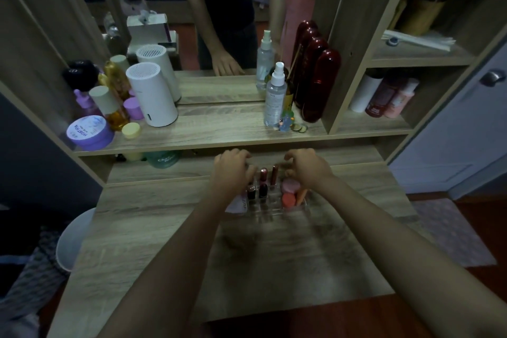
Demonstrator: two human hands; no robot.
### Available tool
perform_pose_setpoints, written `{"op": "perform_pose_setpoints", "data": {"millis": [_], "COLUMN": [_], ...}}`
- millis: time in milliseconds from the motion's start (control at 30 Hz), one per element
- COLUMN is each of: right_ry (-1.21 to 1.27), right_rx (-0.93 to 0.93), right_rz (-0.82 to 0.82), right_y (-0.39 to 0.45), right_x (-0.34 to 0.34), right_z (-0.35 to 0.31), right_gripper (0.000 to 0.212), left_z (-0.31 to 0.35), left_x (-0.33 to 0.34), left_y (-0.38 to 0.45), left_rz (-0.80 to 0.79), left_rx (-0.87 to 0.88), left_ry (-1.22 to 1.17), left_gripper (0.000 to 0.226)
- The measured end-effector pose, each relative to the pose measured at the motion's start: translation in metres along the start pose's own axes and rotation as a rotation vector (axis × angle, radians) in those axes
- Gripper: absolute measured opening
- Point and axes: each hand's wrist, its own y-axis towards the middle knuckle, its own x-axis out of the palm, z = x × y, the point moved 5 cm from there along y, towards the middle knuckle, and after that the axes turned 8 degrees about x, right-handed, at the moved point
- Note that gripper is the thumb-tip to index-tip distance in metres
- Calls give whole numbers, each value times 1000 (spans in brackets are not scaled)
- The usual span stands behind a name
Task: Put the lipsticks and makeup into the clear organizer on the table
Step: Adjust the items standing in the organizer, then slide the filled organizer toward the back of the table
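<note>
The clear organizer [274, 210] stands on the wooden table [164, 228], near the back. Several lipsticks [263, 182] stand upright in its middle slots. In its right compartment lie round pink compacts [288, 195] and an orange tube [301, 196]. My left hand [231, 173] grips the organizer's left side, where a pale pink item [238, 204] leans. My right hand [307, 166] grips its right side, fingers curled over the rim.
A shelf [219, 129] above the table holds a white cylinder [152, 94], purple jars [89, 132], spray bottles [275, 96] and dark red bottles [319, 85] before a mirror. A green jar [163, 159] sits under the shelf. A white stool [74, 239] stands at left.
</note>
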Motion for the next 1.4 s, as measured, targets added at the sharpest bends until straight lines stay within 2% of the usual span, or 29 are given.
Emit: {"op": "perform_pose_setpoints", "data": {"millis": [133,367,500,567,633,700,833,1033,1400], "right_ry": [21,170,343,440,519,529,492,420,313], "right_rx": [46,232,310,363,403,406,397,360,321], "right_rz": [38,13,-103,-148,-188,-209,-192,-140,-85], "right_y": [-3,-14,-23,-25,-25,-22,-18,-23,-33], "right_x": [-13,1,38,57,75,87,94,86,67], "right_z": [23,79,95,100,102,103,104,97,84], "right_gripper": [37,27,28,35,41,39,31,23,23], "left_z": [-35,-89,-87,-82,-80,-79,-80,-82,-84], "left_x": [-25,-14,17,30,37,42,47,49,56], "left_y": [-20,-75,-104,-109,-109,-107,-103,-104,-102], "left_rz": [62,-106,-59,-41,-35,-47,-74,-35,32], "left_rx": [-146,-556,-821,-889,-911,-912,-922,-920,-939], "left_ry": [-69,-295,-777,-953,-1016,-1060,-1031,-970,-996], "left_gripper": [34,28,19,13,19,26,16,26,24]}}
